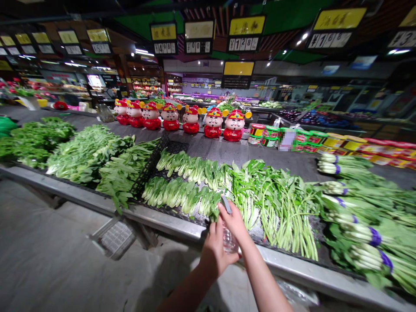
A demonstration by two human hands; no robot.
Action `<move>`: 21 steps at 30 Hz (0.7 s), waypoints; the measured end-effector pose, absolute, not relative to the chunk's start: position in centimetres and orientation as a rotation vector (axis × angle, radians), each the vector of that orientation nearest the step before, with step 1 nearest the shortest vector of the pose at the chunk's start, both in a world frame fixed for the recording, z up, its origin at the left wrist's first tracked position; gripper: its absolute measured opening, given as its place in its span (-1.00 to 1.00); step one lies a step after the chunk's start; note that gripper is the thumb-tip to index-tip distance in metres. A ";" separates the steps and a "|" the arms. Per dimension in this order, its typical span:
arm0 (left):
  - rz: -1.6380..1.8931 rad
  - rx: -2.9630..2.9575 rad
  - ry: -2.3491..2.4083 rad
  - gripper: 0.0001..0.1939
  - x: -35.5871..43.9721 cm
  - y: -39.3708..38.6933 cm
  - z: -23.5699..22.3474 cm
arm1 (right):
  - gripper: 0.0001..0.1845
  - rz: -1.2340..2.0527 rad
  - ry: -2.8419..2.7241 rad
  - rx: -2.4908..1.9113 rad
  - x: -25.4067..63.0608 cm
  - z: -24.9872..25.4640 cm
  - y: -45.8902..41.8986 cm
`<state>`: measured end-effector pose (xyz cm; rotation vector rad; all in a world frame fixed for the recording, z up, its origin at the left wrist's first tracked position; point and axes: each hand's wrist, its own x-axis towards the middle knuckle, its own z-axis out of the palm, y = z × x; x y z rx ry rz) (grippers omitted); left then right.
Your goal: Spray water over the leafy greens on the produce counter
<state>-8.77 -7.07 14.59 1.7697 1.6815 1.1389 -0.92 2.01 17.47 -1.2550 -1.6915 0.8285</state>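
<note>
One clear bottle [230,243], lower centre, both hands on it: our left hand [212,249] grips the body, seemingly to bear its weight; our right hand [234,222] grasps near the grey top [226,204], probably for steadiness. We count two bok choy rows [177,193] mid-frame, likely lined up for display; seven red figurines [170,118], upper centre.

The metal-edged table [162,222] bears leafy heaps [81,154] at left, two rows of bok choy [177,193] and long-stemmed greens [286,206] in the middle, purple-banded bundles [365,258] at right, and red figurines [212,125] and tubs [334,142] along the far side.
</note>
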 end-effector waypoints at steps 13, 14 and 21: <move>1.100 1.614 1.791 0.03 -6.7 -10.9 14.6 | -0.56 0.972 -1.709 -1.223 -0.3 15.5 -1.3; 1.112 1.602 1.792 0.02 -6.5 -11.2 14.7 | -0.55 0.970 -1.720 -1.220 -0.3 15.3 -1.5; 1.083 1.508 1.767 0.01 -5.0 -12.5 14.4 | -0.53 0.953 -1.800 -1.245 0.7 14.4 -2.5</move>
